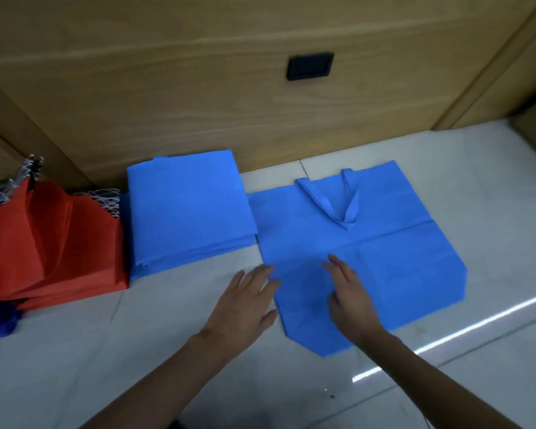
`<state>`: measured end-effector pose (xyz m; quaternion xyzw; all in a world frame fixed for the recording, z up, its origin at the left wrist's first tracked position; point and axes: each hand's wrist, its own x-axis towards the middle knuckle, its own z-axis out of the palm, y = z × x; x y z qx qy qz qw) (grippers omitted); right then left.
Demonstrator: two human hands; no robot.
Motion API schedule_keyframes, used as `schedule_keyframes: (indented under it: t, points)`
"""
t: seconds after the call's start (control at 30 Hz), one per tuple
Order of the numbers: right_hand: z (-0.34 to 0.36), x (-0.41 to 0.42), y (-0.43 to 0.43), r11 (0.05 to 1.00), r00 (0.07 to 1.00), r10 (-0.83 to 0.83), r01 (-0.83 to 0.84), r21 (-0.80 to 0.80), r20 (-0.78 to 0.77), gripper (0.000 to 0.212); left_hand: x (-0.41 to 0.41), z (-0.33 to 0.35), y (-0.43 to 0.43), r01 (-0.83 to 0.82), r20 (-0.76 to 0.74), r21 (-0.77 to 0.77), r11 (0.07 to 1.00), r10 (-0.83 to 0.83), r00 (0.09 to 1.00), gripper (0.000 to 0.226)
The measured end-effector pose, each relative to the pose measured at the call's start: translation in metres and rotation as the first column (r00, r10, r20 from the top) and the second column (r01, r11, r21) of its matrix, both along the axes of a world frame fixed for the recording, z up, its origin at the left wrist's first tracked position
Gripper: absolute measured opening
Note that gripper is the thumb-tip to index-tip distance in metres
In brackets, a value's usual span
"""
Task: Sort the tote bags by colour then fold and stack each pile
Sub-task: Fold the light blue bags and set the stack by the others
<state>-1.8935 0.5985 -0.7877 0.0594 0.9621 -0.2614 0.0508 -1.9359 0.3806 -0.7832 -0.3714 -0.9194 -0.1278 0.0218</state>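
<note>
A light blue non-woven fabric tote bag (pixel 384 258) lies flat on the pale tiled floor (pixel 75 351), its strap handles (pixel 331 202) folded onto it towards 12 o'clock. The left hand (pixel 245 301), fingers straight and spread, reaches the bag's 8 o'clock edge. The right hand (pixel 350 295), fingers straight, lies over its 6 o'clock half. At the bag's 10 o'clock sits a stack of folded light blue bags (pixel 186 209); a pile of red fabric bags (pixel 59 243) lies beyond at 9 o'clock.
</note>
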Motion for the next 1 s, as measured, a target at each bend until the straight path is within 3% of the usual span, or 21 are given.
schedule_keyframes:
  t: [0.1,0.2,0.27,0.4,0.5,0.6,0.63,0.73,0.8,0.87,0.9,1.0]
  points:
    - [-0.014,0.043,0.038,0.979,0.984,0.090,-0.115,0.171,0.151,0.071,0.016,-0.010,0.016,0.022,0.282,-0.023,1.000,-0.015,0.959,0.059]
    - [-0.018,0.073,0.054,0.925,0.962,0.168,-0.230,0.304,0.217,0.062,0.029,-0.021,0.028,0.112,0.378,-0.059,0.992,-0.082,0.922,0.097]
    - [-0.018,0.090,0.052,0.911,0.964,0.182,-0.239,0.335,0.191,0.058,0.040,-0.024,0.033,0.203,0.459,-0.148,0.968,-0.114,0.881,0.107]
    - [-0.010,0.112,0.034,0.940,0.989,0.109,-0.135,0.313,0.100,0.048,0.060,-0.031,0.038,0.200,0.303,-0.137,0.970,-0.151,0.941,0.095]
    - [-0.003,0.126,0.024,0.966,0.991,0.131,-0.136,0.218,0.041,0.038,0.062,-0.032,0.035,0.184,0.391,-0.118,0.976,-0.124,0.912,0.102]
    - [-0.001,0.131,0.033,0.979,0.980,0.200,-0.200,0.030,0.010,0.039,0.058,-0.035,0.035,0.177,0.326,-0.037,0.984,-0.155,0.932,0.075]
    - [0.000,0.130,0.039,0.988,0.987,0.157,-0.157,0.002,-0.013,0.039,0.056,-0.035,0.035,0.160,0.297,-0.013,0.987,-0.149,0.943,0.065]
    - [-0.002,0.116,0.062,0.986,0.984,-0.090,0.109,0.123,-0.154,0.038,0.059,-0.037,0.049,0.136,0.235,0.039,0.990,-0.142,0.962,0.056]
    - [-0.002,0.098,0.077,0.950,0.962,-0.270,0.274,0.149,-0.045,0.056,0.063,-0.037,0.062,0.139,0.205,-0.001,0.990,-0.135,0.969,0.057]
    - [-0.004,0.080,0.091,0.954,0.944,-0.286,0.265,0.139,0.163,0.063,0.064,-0.035,0.074,0.135,0.222,-0.066,0.989,-0.117,0.968,0.062]
    - [-0.005,0.073,0.096,0.966,0.947,-0.241,0.212,0.151,0.213,0.059,0.063,-0.036,0.079,0.128,0.229,-0.092,0.988,-0.104,0.968,0.065]
    - [-0.004,0.059,0.104,0.972,0.970,-0.181,0.151,0.180,0.161,0.039,0.059,-0.039,0.089,0.143,0.255,-0.154,0.978,-0.100,0.962,0.073]
